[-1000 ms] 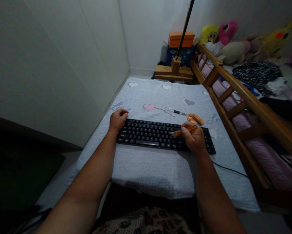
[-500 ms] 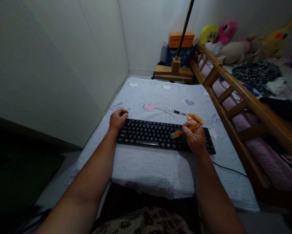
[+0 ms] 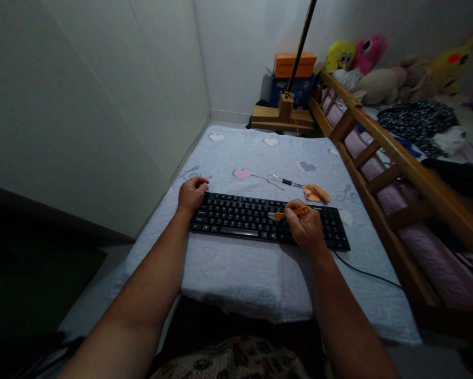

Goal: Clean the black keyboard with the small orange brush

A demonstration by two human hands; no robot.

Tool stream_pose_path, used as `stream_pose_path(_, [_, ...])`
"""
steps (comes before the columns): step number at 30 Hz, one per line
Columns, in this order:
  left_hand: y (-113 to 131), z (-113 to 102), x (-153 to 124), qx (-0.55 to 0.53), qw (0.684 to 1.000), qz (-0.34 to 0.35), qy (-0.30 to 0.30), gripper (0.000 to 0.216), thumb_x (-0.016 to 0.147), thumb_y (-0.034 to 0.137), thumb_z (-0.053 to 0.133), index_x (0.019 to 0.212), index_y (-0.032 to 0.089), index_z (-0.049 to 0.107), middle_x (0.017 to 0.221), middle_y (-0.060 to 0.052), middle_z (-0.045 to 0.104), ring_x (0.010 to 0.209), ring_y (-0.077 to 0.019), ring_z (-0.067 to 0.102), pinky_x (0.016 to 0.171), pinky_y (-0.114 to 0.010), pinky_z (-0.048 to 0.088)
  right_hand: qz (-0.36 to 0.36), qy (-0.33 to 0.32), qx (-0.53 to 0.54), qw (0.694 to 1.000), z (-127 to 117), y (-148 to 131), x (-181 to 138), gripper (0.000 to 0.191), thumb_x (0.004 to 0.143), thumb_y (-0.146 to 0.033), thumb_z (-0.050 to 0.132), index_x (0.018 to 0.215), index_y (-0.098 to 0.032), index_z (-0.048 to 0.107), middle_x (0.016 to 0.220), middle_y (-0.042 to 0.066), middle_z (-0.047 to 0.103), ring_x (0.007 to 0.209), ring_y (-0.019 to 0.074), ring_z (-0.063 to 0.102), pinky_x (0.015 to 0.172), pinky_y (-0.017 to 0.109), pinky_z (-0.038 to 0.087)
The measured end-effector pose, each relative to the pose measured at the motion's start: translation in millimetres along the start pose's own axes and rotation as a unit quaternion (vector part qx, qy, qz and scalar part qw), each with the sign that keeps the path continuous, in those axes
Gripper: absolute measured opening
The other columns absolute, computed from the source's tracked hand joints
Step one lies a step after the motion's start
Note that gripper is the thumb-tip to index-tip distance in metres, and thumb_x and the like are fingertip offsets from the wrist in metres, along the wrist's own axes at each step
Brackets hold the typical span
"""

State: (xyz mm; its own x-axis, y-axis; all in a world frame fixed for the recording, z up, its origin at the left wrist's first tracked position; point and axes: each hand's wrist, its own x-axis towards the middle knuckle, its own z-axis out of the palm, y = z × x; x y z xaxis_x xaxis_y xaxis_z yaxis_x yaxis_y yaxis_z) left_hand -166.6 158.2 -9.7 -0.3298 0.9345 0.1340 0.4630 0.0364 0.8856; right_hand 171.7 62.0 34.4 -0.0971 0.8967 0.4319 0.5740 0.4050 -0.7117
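Observation:
A black computer keyboard [image 3: 236, 216] lies across the cloth-covered table in front of me. My left hand [image 3: 192, 195] is closed at its far left end, with the fingers curled against the edge. Above the right part of the keys, my right hand [image 3: 306, 227] grips a small brush [image 3: 295, 211] by its orange handle. The pale bristles point left and meet the keys. Behind the keyboard lie an orange cloth [image 3: 317, 193], a thin metal tool with a black sleeve [image 3: 287, 181] and a thin white stick [image 3: 274, 183].
A light blue cloth [image 3: 236, 268] with heart prints covers the table. The keyboard cable [image 3: 368, 272] runs off to the right. A wooden bed rail [image 3: 402, 163] borders the right side, a pale panel [image 3: 141, 95] the left. Boxes [image 3: 295, 65] and a wooden stand [image 3: 285, 113] are behind.
My right hand has moved left along the keyboard with the brush, baring more of the orange cloth and the number keys. My left hand stays at the left end.

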Motion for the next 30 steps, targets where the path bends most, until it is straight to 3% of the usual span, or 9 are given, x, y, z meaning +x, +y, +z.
stream_pose_path(7, [-4, 1, 1, -0.005, 1.0, 0.004, -0.002, 0.013, 0.069, 0.03, 0.062, 0.077, 0.022, 0.07, 0.071, 0.001, 0.065, 0.072, -0.0188, 0.059, 0.073, -0.031, 0.047, 0.024, 0.017, 0.011, 1.0, 0, -1, 1, 0.02, 0.098, -0.037, 0.055, 0.081, -0.027, 0.057, 0.066, -0.002, 0.058, 0.062, 0.0198, 0.059, 0.064, 0.033, 0.039])
stream_pose_path(14, [-5, 1, 1, -0.004, 1.0, 0.006, -0.002, 0.013, 0.07, 0.03, 0.062, 0.077, 0.022, 0.07, 0.071, 0.001, 0.065, 0.072, -0.0186, 0.058, 0.074, -0.031, 0.047, 0.033, -0.018, 0.045, 0.998, -4, -2, 0, 0.024, 0.097, -0.037, 0.055, 0.075, -0.027, 0.055, 0.059, -0.003, 0.05, 0.055, 0.0177, 0.049, 0.06, 0.033, 0.037])
stream_pose_path(20, [-1, 0, 0, -0.001, 1.0, 0.003, 0.0, 0.013, 0.071, 0.029, 0.062, 0.077, 0.021, 0.071, 0.071, 0.0, 0.066, 0.073, -0.0191, 0.06, 0.073, -0.031, 0.047, 0.041, 0.017, 0.055, 0.998, -3, 0, 1, 0.024, 0.095, -0.039, 0.055, 0.075, -0.027, 0.056, 0.061, -0.002, 0.05, 0.057, 0.0185, 0.051, 0.06, 0.034, 0.037])
stream_pose_path(23, [0, 0, -1, -0.004, 1.0, 0.004, -0.002, 0.012, 0.071, 0.028, 0.062, 0.077, 0.021, 0.07, 0.071, 0.0, 0.066, 0.073, -0.019, 0.06, 0.074, -0.031, 0.047, 0.04, 0.003, 0.054, 0.998, -3, 0, 1, 0.024, 0.094, -0.039, 0.056, 0.074, -0.026, 0.056, 0.061, -0.003, 0.05, 0.057, 0.0178, 0.049, 0.06, 0.034, 0.037])
stream_pose_path(30, [-3, 1, 0, -0.008, 1.0, 0.002, -0.005, 0.012, 0.071, 0.029, 0.062, 0.078, 0.022, 0.07, 0.071, 0.001, 0.065, 0.072, -0.019, 0.059, 0.074, -0.031, 0.047, 0.063, 0.0, 0.128, 0.99, -3, 8, -2, 0.024, 0.096, -0.038, 0.055, 0.075, -0.026, 0.058, 0.061, -0.002, 0.05, 0.056, 0.0181, 0.048, 0.059, 0.034, 0.039])
